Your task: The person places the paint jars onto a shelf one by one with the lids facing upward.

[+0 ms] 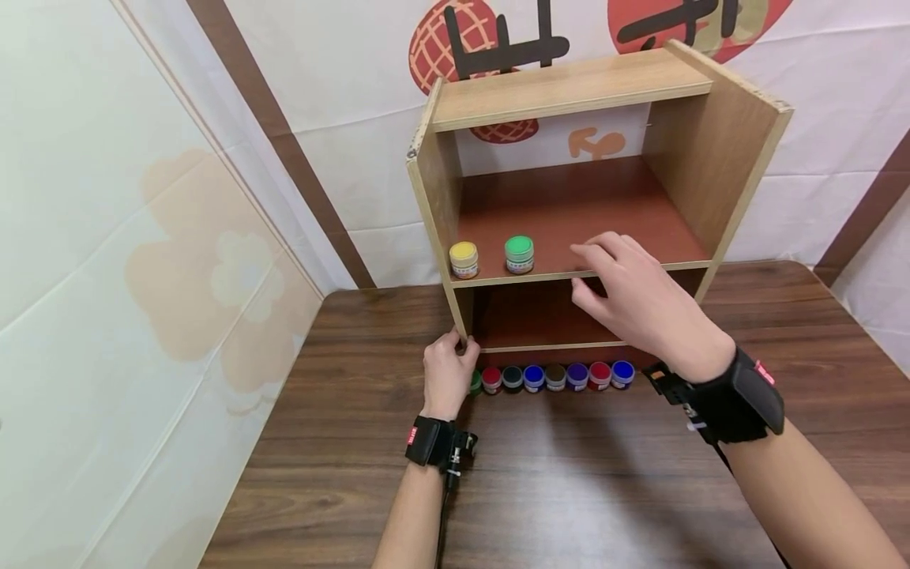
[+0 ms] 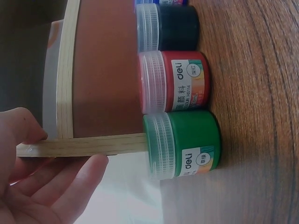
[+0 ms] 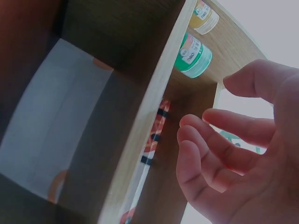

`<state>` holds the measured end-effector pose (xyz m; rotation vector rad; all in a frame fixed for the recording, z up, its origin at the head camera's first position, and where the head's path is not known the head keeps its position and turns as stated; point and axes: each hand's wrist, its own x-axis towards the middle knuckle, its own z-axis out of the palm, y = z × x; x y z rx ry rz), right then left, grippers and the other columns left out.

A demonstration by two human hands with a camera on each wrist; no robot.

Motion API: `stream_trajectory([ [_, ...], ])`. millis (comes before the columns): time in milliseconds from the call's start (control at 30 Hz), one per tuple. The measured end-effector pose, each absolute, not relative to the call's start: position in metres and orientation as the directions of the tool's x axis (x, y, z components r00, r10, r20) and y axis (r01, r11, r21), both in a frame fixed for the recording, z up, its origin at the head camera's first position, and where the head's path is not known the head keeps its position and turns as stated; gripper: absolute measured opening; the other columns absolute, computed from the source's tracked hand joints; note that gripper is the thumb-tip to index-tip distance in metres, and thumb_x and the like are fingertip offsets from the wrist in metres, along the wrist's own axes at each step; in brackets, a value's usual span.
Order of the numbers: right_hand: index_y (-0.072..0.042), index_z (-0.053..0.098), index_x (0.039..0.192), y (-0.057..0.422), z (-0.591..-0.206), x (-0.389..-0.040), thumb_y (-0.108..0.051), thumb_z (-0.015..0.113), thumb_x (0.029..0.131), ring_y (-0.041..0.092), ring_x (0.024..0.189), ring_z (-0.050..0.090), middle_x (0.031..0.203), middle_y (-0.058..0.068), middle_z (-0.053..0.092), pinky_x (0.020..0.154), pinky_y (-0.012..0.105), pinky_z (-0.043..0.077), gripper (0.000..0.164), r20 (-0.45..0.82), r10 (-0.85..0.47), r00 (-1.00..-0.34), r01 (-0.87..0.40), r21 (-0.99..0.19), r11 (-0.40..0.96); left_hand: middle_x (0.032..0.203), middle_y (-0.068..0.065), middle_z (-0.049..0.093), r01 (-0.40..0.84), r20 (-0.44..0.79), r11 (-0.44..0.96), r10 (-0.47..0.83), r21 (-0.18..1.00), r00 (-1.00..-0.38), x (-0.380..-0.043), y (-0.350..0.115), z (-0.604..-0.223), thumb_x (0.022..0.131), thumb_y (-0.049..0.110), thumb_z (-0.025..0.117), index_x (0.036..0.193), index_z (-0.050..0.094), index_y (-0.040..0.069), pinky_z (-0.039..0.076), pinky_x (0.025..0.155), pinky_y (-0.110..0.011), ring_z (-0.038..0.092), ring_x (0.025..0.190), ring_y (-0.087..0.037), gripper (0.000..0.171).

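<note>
A wooden shelf unit [image 1: 569,87] stands on the table. My left hand [image 1: 446,371] pinches the front edge of its left side panel [image 2: 93,145] low down, thumb on one side and fingers on the other. My right hand [image 1: 633,296] hovers in front of the middle board, fingers loosely bent and holding nothing. Left of it on that board sit a light green paint jar [image 1: 520,254] and a yellow paint jar [image 1: 464,260], set apart from each other. Beside my left hand, a dark green paint jar [image 2: 196,142] stands at the panel's foot, partly hidden in the head view.
Several more paint jars line the shelf's front base, among them a red jar [image 1: 491,380], a brown jar [image 1: 556,377] and a blue jar [image 1: 622,374] at the right end. The wood-grain table [image 1: 512,490] extends in front. A printed cloth [image 1: 334,95] hangs behind.
</note>
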<state>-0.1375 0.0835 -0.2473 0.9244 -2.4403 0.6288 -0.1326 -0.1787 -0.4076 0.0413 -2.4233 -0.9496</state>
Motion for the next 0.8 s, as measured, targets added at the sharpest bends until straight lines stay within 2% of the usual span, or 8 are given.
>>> stream_trajectory([
  [267,0.003,0.063,0.114,0.122,-0.283,-0.126,-0.008,0.063,0.086,0.031,0.100,0.056,0.106,0.017,0.061,0.085,0.048,0.047,0.030,0.559,-0.461,-0.689,-0.674,-0.262,0.690,0.067,-0.004,0.061,0.161,0.466,0.745,-0.220,0.648,-0.857,-0.127,-0.182,-0.408,0.090,0.012,0.058,0.078,0.066,0.006,0.035,0.043,-0.021,0.049,0.053,-0.010,0.015],
  [533,0.005,0.064,0.109,0.147,-0.337,-0.124,-0.007,0.066,0.084,0.029,0.092,0.058,0.103,0.018,0.061,0.077,0.045,0.051,0.028,0.454,-0.509,-0.732,-0.656,-0.266,0.706,0.066,-0.005,0.060,0.159,0.457,0.743,-0.216,0.651,-0.863,-0.126,-0.182,-0.406,0.090,0.012,0.058,0.077,0.066,0.005,0.034,0.042,-0.020,0.048,0.050,-0.009,0.017],
  [667,0.005,0.063,0.108,0.150,-0.368,-0.123,-0.009,0.068,0.084,0.029,0.089,0.058,0.102,0.017,0.059,0.076,0.043,0.049,0.029,0.374,-0.527,-0.763,-0.629,-0.241,0.739,0.066,-0.005,0.060,0.164,0.461,0.745,-0.211,0.647,-0.862,-0.128,-0.181,-0.406,0.090,0.012,0.059,0.078,0.067,0.005,0.034,0.041,-0.020,0.048,0.050,-0.009,0.016],
  [800,0.006,0.062,0.104,0.148,-0.393,-0.122,-0.007,0.068,0.081,0.030,0.084,0.054,0.096,0.017,0.057,0.074,0.043,0.047,0.027,0.358,-0.506,-0.785,-0.596,-0.213,0.774,0.066,-0.005,0.061,0.171,0.471,0.750,-0.206,0.640,-0.858,-0.130,-0.179,-0.405,0.089,0.012,0.059,0.078,0.067,0.005,0.034,0.041,-0.020,0.048,0.051,-0.009,0.016],
])
